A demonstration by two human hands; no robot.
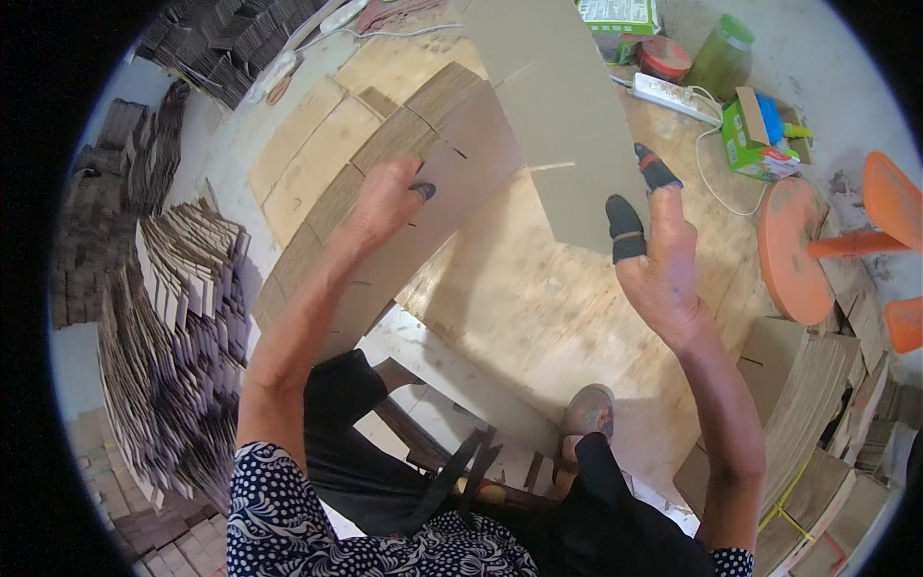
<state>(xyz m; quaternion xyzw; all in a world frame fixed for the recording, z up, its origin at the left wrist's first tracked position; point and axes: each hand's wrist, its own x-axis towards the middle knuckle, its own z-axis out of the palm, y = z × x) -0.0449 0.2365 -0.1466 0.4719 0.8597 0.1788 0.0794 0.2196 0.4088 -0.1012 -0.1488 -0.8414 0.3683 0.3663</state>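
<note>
A long grey-brown cardboard sheet (548, 115) with short slots rises from the wooden board at the far middle. My right hand (663, 264) grips its right edge, with black coverings on the thumb and a finger. To the left leans a thick stack of similar slotted cardboard sheets (471, 159), its layered edges facing left. My left hand (385, 202) is curled over the top of this stack, with a dark covering on one fingertip. Its remaining fingers are partly hidden.
Beneath lies a wooden board (548, 298). A power strip (673, 96), a green box (755, 139) and a green jar (723, 53) stand at the far right, near an orange stool (793, 250). Cardboard piles (173, 356) line the left; another bundle (798, 404) sits at right.
</note>
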